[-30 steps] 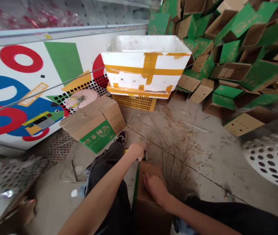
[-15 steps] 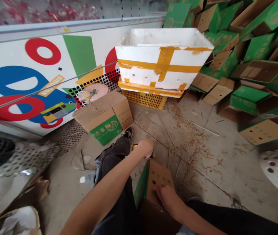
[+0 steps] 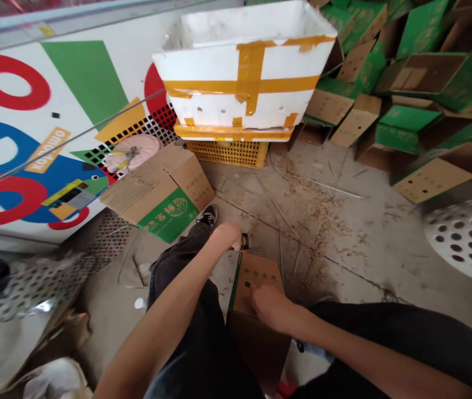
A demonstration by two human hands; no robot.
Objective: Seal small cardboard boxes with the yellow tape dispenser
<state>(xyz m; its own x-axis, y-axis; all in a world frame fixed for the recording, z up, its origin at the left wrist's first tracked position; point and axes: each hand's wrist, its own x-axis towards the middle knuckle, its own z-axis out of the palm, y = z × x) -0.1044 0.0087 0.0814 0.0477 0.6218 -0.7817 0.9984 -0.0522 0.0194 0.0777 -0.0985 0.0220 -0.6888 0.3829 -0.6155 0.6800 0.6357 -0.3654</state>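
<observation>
A small brown and green cardboard box [image 3: 256, 277] with round holes stands on the floor between my legs. My right hand [image 3: 271, 306] presses on its near top panel, fingers curled against the cardboard. My left hand [image 3: 230, 235] is closed around a small black tool [image 3: 244, 241] at the box's far edge; most of the tool is hidden by my fingers.
A bundle of flat cartons [image 3: 161, 194] lies by my left foot. Behind it, a white foam box [image 3: 244, 72] taped in yellow sits on a yellow crate [image 3: 230, 152]. Green folded boxes [image 3: 410, 83] pile up at right. A perforated white stool [image 3: 466, 238] stands far right. A painted cabinet [image 3: 32, 133] runs along the left.
The box top turned to show its holed brown panel. My right hand slid along it while my left hand stayed at the far edge. The view shifted.
</observation>
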